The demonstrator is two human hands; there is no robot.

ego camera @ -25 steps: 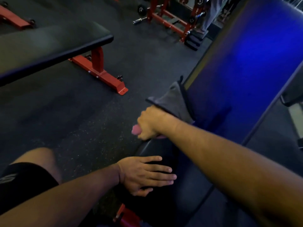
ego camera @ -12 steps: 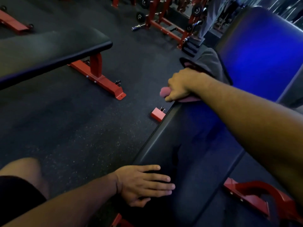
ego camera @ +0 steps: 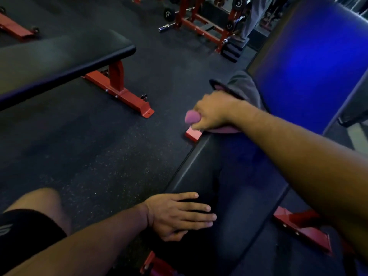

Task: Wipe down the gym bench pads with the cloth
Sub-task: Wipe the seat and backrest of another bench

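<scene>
Wipe looks mid-pass: right hand (ego camera: 214,112) grips the bunched cloth (ego camera: 242,89) at the far left edge of the seat pad (ego camera: 229,176), left hand (ego camera: 177,215) flat with straight fingers on the near end, blue back pad (ego camera: 310,62) likely left to do.
</scene>
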